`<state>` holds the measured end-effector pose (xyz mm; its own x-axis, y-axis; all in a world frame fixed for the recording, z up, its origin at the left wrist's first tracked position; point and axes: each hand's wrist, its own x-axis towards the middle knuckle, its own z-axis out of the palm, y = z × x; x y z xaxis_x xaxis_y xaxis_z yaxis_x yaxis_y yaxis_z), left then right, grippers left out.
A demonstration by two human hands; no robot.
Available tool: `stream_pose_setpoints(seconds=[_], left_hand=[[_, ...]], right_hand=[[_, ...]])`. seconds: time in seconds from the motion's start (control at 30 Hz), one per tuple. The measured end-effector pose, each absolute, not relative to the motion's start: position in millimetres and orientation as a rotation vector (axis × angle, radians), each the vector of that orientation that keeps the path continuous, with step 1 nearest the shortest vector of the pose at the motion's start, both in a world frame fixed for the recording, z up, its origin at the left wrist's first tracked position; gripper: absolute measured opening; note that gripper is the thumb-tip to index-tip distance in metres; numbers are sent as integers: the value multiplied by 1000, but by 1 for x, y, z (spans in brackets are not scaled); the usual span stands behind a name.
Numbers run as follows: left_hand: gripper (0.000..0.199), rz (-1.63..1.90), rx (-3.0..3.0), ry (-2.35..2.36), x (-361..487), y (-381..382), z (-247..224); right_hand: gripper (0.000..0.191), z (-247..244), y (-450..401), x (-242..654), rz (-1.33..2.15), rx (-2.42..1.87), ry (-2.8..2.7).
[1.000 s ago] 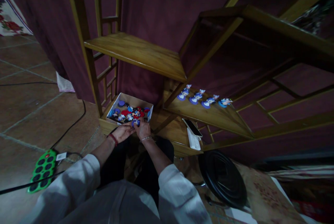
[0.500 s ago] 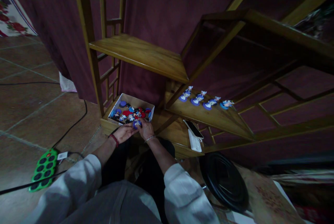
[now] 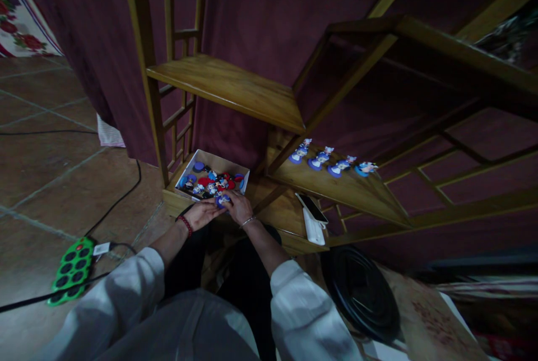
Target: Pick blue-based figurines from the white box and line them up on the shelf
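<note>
A small figurine with a round purple base [image 3: 222,199] is held in the fingers of my right hand [image 3: 240,208], just in front of a shallow box [image 3: 188,169]. My left hand [image 3: 200,216] lies palm up beside it, fingers stretched out, their tips reaching under or against the figurine; exact contact is hard to make out. Inside the box is a jumble of small figurines [image 3: 212,183] in red, blue, black and purple. To the right, several similar figurines [image 3: 323,157] stand in a row on a wooden shelf [image 3: 357,195].
A higher shelf board [image 3: 231,89] juts out above the box. On the lower board a phone [image 3: 311,208] rests against a white object [image 3: 314,229]. A green power strip [image 3: 72,270] with cables lies on the floor at left; a black round object [image 3: 362,294] is at right.
My right hand has shifted slightly right and tilted the figurine a little. My left hand stays nearly in place, and the view has moved slightly.
</note>
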<state>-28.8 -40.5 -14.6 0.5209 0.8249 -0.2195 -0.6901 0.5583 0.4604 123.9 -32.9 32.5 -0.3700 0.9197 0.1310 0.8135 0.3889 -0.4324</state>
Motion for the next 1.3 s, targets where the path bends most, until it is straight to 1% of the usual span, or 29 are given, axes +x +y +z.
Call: stream_pose_setpoints(seconds=[0.17,0.53,0.67,1.0,1.3], left_hand=[[21,932,323,441,-28,-43,-11],[24,925,354,409,-26,-43,-13],[25,930,351,415,-26,-43,-15],[40,960,344,440,-25,-43,-9],[42,957,356,439,-25,-41,-12]], right_hand=[[25,35,-31,128,435,-1448,-2335],[25,38,-34,128,475,-1478,-2316],[25,38,-33,126,476,-1524,-2304],[23,34,-41,113,382,-1704,-2145],[21,34,-40,107,327,-1806,-2080]])
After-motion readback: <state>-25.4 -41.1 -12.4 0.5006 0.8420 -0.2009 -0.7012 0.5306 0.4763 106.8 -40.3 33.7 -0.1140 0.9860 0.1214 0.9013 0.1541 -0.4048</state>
